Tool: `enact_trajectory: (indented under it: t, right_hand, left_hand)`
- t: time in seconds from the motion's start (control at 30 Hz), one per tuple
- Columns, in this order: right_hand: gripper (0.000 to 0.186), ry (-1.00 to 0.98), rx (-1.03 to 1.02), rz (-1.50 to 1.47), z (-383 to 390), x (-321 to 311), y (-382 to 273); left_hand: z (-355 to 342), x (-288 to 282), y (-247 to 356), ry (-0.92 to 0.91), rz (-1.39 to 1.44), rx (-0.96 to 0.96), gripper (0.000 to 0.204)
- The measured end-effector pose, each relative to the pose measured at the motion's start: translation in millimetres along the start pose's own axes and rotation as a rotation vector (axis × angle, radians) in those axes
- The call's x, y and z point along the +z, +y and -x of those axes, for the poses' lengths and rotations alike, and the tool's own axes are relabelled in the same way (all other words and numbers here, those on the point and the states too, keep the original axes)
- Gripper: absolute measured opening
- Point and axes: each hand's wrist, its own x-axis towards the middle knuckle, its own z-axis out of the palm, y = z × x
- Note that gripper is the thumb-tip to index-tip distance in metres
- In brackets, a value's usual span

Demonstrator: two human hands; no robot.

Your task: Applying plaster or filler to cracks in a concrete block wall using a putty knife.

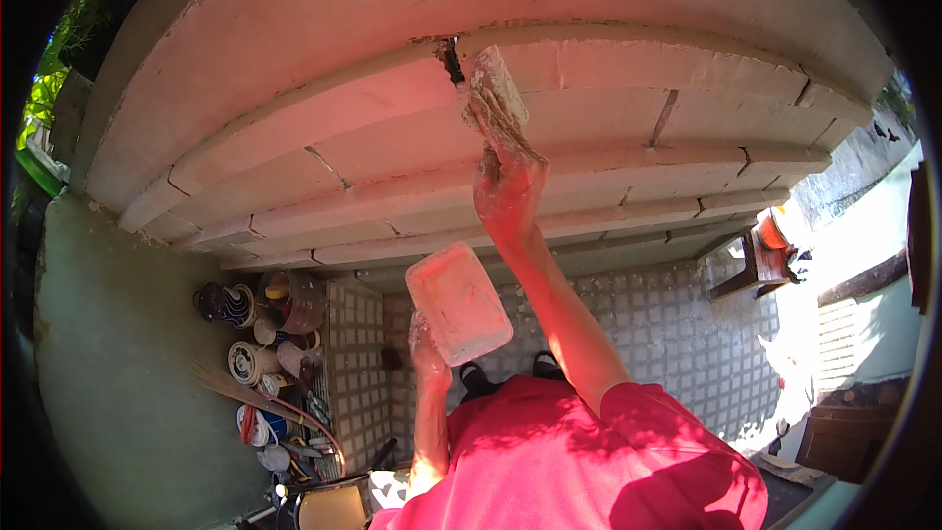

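Note:
My left hand (429,353) grips the side of a shallow rectangular tub (459,304) with rounded corners and a pale, smeared inside. My right hand (508,177) reaches forward, closed on a flat, pale rectangular spreader (500,83) caked with plaster. Its exact kind is hard to make out. The spreader lies against the edge of a pale stepped slab (628,64), just right of a dark, ragged gap (451,61) in that edge. Pale residue coats the fingers of my right hand.
Lower slab edges with narrow dark joints (662,118) run across below. On the left, buckets (250,361), a broom (250,395) and tools crowd beside a green wall (128,334). A small wooden stool (760,265) bearing an orange bowl (773,229) stands right on the tiled floor (677,353).

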Motion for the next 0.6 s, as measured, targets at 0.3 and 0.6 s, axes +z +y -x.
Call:
enact_trajectory:
  t: [0.3, 0.6]
  right_hand:
    - [0.058, 0.231, -0.011, 0.062, -5.4, -3.2, 3.2]
    - [0.059, 0.019, -0.014, 0.054, 18.6, 47.1, -16.8]
  left_hand:
    - [-22.1, -26.7, 28.5, 0.002, -0.065, -0.021, 0.043]
    - [-45.2, -50.8, 49.7, -0.035, -0.063, -0.039, 0.042]
